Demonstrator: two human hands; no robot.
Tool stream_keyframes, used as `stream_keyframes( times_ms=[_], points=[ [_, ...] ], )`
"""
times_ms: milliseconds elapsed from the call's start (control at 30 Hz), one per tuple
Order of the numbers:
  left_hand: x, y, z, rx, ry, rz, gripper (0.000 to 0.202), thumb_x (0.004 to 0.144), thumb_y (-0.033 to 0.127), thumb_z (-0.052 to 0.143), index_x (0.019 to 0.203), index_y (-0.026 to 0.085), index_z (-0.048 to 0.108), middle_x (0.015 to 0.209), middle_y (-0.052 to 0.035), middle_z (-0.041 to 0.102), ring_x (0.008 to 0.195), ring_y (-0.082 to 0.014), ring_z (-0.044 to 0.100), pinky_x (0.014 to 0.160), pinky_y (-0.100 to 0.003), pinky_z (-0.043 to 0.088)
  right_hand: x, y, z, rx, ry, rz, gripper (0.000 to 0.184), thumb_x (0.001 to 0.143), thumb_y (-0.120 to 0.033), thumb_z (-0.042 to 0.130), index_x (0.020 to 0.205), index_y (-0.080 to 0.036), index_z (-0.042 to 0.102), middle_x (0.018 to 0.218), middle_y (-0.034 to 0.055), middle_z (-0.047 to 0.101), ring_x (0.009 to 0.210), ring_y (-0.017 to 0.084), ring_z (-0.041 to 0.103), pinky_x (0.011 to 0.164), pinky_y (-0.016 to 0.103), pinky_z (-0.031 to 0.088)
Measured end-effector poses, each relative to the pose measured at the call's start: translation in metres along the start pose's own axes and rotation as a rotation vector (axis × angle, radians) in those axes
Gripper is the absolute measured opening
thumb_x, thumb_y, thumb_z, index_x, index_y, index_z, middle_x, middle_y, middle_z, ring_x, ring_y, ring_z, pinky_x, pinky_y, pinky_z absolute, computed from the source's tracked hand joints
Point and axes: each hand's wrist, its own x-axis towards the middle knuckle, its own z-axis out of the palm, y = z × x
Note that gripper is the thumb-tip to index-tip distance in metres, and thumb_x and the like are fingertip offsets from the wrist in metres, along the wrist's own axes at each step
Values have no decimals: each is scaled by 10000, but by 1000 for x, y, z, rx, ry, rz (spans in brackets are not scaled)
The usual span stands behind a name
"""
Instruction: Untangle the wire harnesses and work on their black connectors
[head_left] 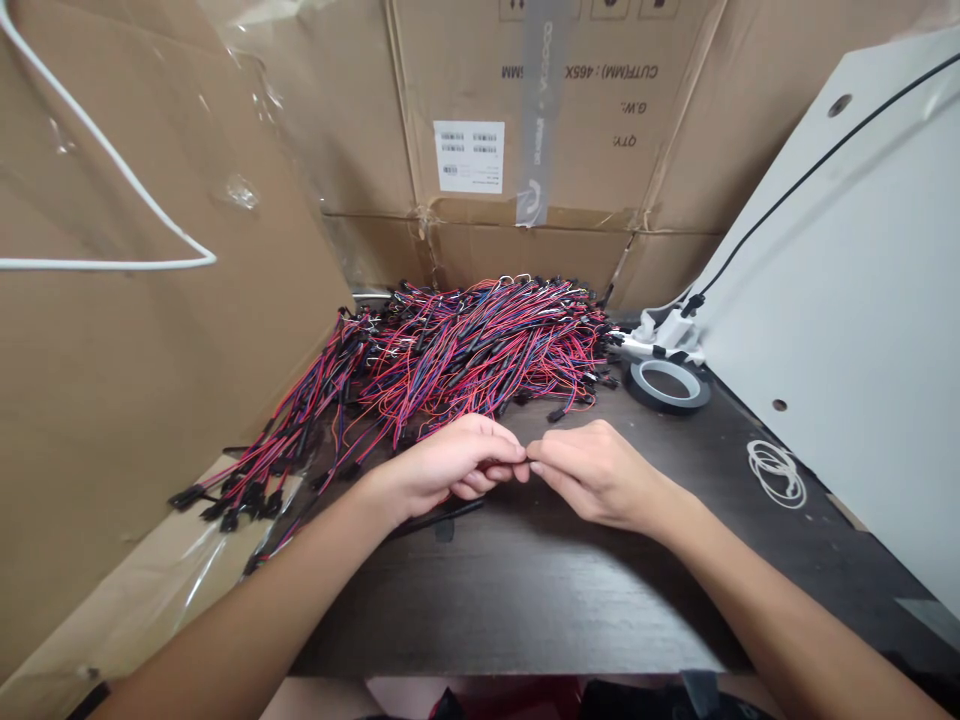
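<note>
My left hand [472, 462] and my right hand [592, 472] meet fingertip to fingertip above the dark tabletop [525, 600]. Both are closed in a pinch. A tiny dark bit shows between the fingertips, too small and covered to name. Under my left hand, a black cable-like length [442, 514] extends along the table, partly hidden by the wrist. Just behind the hands lies a large heap of red, blue and black wire harnesses [480, 350] with black connectors. More harnesses [255, 485] spill from it toward the left, their connector ends over the cardboard.
A roll of black tape [667, 386] lies at the right, near white plugs [671, 328]. A coil of thin white cord [777, 474] is farther right. Cardboard [172, 330] walls in the left and back; a white panel [847, 300] stands on the right.
</note>
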Motion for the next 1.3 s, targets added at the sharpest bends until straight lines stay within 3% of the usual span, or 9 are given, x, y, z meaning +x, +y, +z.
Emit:
stream_keyframes(
  times_ms=[100,267,500,700,1067,1300],
  points=[
    [0,0,1,126,51,54,236,773,316,558,694,95,585,514,65,323,390,-11,179,360,-156,94,0,0,0,50,14,27,182,920,-155,393,868,-141,568,710,26,603,607,104,523,575,229,333],
    [1,0,3,413,191,230,269,832,346,492,695,123,554,524,52,395,426,-40,310,401,-162,227,-1,3,1,44,20,93,209,912,-181,405,776,-136,558,632,21,543,550,107,448,553,241,296],
    [3,-6,3,788,332,549,97,751,204,592,819,137,579,647,29,518,583,-79,454,555,-192,364,0,4,0,73,18,176,270,927,-222,380,746,-136,560,621,25,515,556,107,417,562,233,296],
    [5,-13,-1,1102,378,788,78,858,182,497,863,145,566,816,-31,584,710,-113,518,660,-227,403,2,4,-1,116,-46,274,283,916,-234,394,659,-155,482,575,-6,423,540,98,376,543,226,269],
    [4,-17,-3,1284,381,772,249,929,227,390,956,143,623,868,-71,578,775,-145,536,701,-249,408,4,2,1,190,-62,308,273,927,-236,395,680,-155,480,594,-5,457,548,98,403,552,227,290],
    [5,-14,2,1087,421,783,219,896,197,446,831,134,645,753,-48,596,686,-127,526,661,-237,391,5,-1,2,175,31,283,207,886,-214,455,707,-147,534,578,-10,487,515,90,394,530,223,279]
  ],
)
